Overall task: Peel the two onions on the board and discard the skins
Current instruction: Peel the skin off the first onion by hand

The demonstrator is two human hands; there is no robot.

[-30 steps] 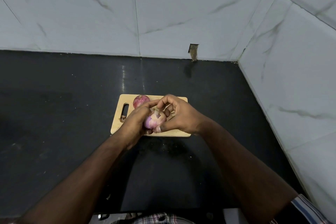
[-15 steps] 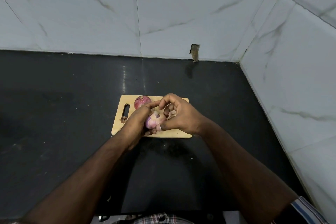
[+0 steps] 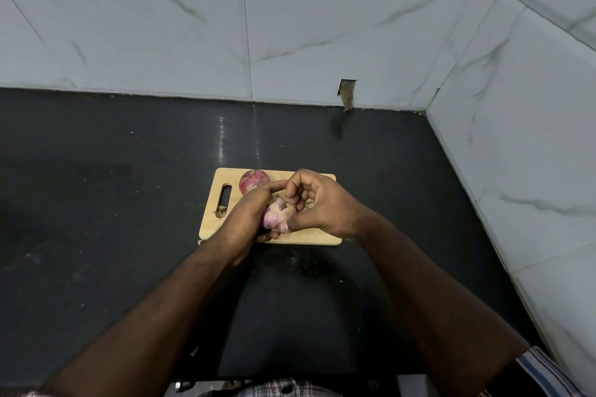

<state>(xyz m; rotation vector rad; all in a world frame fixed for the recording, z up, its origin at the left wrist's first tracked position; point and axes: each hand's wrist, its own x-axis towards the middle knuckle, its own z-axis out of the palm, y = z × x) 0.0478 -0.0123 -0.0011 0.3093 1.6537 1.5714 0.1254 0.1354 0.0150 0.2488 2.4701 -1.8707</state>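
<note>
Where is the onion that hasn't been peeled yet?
The unpeeled onion lies on the far left part of the wooden board, beside the handle slot and just beyond the left hand.

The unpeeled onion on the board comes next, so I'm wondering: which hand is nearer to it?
Left. The left hand lies just in front of the unpeeled onion, its fingertip beside it; the right hand is farther to the right. Both hold the half-peeled onion.
</note>
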